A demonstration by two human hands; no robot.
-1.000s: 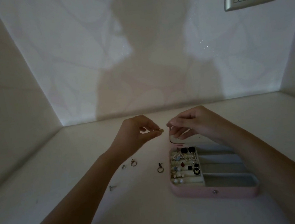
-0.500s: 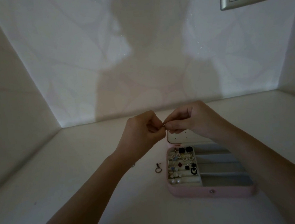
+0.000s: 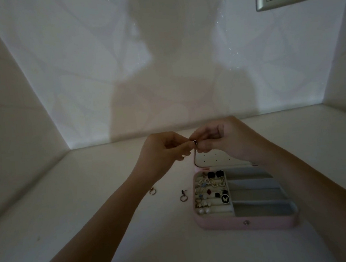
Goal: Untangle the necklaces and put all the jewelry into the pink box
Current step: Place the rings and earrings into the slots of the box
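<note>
Pinching with both sets of fingertips, your left hand (image 3: 165,150) and right hand (image 3: 221,141) hold one small dark jewelry piece (image 3: 194,142) above the raised lid (image 3: 212,160) of the open pink box (image 3: 245,223). One ringed earring (image 3: 183,195) lies on the table (image 3: 90,200) near the box's left side, a second earring (image 3: 152,191) beside your left forearm.

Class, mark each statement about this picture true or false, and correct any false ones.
1. The left hand and the right hand pinch one small piece between them. True.
2. A ringed earring lies on the table, left of the pink box. True.
3. The box's lid is shut. False: the lid stands open.
4. The stored earrings fill the box's right-hand compartments. False: the stored earrings sit in its left section.
</note>
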